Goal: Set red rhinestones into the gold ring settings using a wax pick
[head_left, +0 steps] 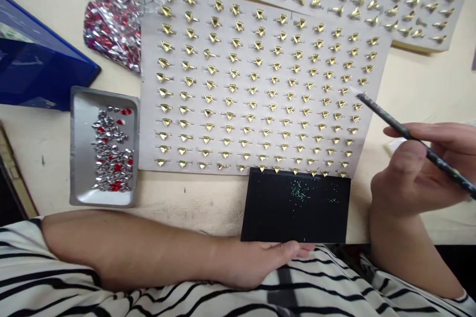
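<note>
pale table [416, 74]; right hand [412, 173], frame right, pinches pen [386, 120] slanting up-left; black tray [267, 218] lies lower-left of tip [357, 94], nearer left hand [264, 260], its grip unclear.

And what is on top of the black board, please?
Tiny shiny green specks lie on the black board, mostly clustered at upper middle, fewer toward the right. The left hand is at its near edge. What lies under the board is covered.

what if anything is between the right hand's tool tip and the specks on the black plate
Gold rings on the pale board lie along that line, though how high the tool hangs is unclear; nothing visible covers the specks.
</note>
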A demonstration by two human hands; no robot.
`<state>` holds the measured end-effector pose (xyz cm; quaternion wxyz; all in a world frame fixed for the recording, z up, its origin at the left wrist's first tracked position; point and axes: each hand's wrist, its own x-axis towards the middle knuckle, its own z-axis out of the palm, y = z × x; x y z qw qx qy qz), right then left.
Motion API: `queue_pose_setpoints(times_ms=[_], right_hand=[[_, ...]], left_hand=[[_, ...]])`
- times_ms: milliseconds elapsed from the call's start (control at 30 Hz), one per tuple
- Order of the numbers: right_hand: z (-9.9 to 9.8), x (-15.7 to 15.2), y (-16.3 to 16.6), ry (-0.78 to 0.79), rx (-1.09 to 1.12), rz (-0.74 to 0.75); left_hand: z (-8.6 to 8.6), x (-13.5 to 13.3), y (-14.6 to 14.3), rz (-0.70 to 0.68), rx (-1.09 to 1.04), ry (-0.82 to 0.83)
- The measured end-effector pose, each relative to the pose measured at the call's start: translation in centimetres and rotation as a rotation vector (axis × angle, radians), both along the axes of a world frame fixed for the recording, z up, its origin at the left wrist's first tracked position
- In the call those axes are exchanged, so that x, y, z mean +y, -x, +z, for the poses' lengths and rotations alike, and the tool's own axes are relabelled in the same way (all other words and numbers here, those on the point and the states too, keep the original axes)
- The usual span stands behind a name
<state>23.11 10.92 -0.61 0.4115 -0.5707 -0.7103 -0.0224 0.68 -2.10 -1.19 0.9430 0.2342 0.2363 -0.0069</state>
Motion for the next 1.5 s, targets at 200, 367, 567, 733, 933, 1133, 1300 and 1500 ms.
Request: queue_pose_setpoints(times_ms=[200, 367, 567, 733, 933, 1133, 1300, 1500], right_hand=[[0.3, 0.0, 0.1, 0.017, -0.051, -0.001], [0.2, 0.1, -0.2, 0.001, -0.044, 0.016], [0.5, -0.4, 0.1, 0.072, -0.076, -0.033], [0.8, -0.9, 0.3, 0.132, -0.105, -0.095], [1.0, -0.8, 0.3, 0.146, -0.163, -0.121], [0.5, 0.6, -0.3, -0.077, -0.037, -0.023], [-0.1, 0.7, -1.0, -0.016, 0.021, -0.014], [0.4, 0.3, -0.2, 0.011, -0.002, 0.001]], left_hand=[[0.1, 0.3, -0.1, -0.005, -0.007, -0.028], [0.3, 0.4, -0.1, -0.006, 0.001, -0.025], [0.8, 1.2, 0.2, -0.031, 0.031, -0.014], [1.1, 1.5, 0.1, -0.010, 0.058, -0.007], [0.8, 0.9, -0.2, 0.002, 0.056, 0.019], [0.4, 0.5, 0.0, -0.006, 0.059, 0.023], [0.5, 0.6, 0.0, -0.029, 0.077, 0.089], [0.6, 0.9, 0.0, -0.074, 0.084, 0.110]])
